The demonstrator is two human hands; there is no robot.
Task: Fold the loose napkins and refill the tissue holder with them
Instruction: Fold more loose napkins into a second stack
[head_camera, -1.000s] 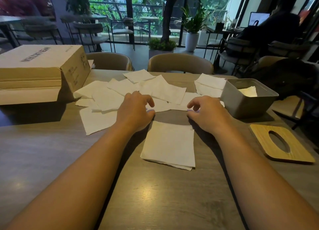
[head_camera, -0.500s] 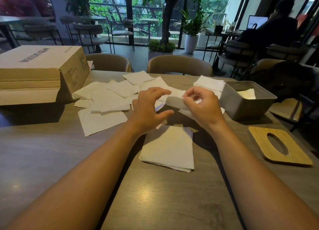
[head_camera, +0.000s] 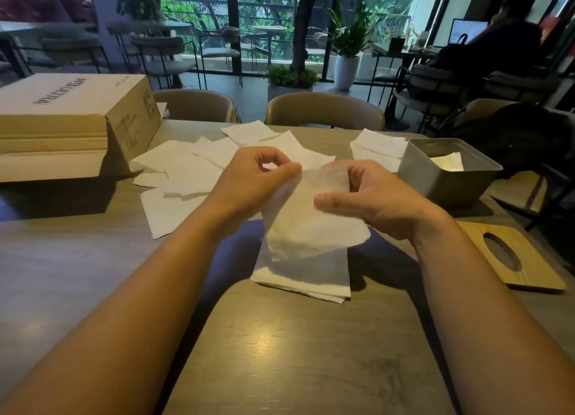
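Note:
A white napkin [head_camera: 306,218] hangs in the air between both hands, above the table's middle. My left hand [head_camera: 252,181] pinches its top left edge; my right hand [head_camera: 370,196] grips its right side. Under it lies a small stack of folded napkins [head_camera: 306,277]. Several loose napkins [head_camera: 186,168] are spread out behind my left hand, and a second small pile of napkins [head_camera: 378,148] lies at the back right. The grey tissue holder [head_camera: 448,181] stands open to the right with a few napkins inside. Its wooden lid [head_camera: 510,256] with an oval slot lies flat near the right edge.
A large cardboard box [head_camera: 74,119] sits at the table's far left. Two chairs [head_camera: 323,109] stand behind the table [head_camera: 280,352]. A person sits at a laptop in the far right background.
Both hands lifted off the table, picked a napkin out of the loose spread and drew it toward me; it now hangs above the folded stack.

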